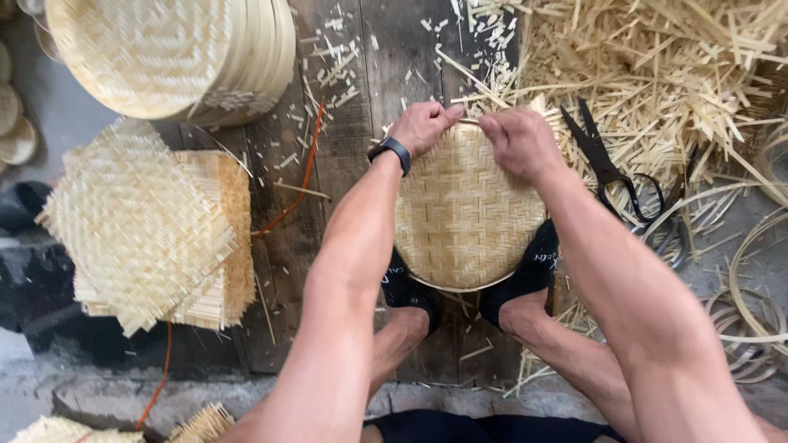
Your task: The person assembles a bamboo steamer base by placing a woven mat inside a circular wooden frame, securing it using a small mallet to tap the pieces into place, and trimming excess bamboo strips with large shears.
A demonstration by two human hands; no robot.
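Left hand: our left hand (pixel 423 125) pinches the far rim of the round woven bamboo tray (pixel 464 213).
Right hand: our right hand (pixel 519 141) grips the same rim, just beside it.
Tray: resting over our black-socked feet (pixel 525 275) on the plank floor (pixel 361 90).
Nearby: black shears (pixel 603 164), bamboo offcuts (pixel 665 66), square woven mats (pixel 148 226).

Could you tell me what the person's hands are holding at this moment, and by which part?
Both the left hand and the right hand grip a round woven bamboo tray at its far rim, fingers pinching the edge.
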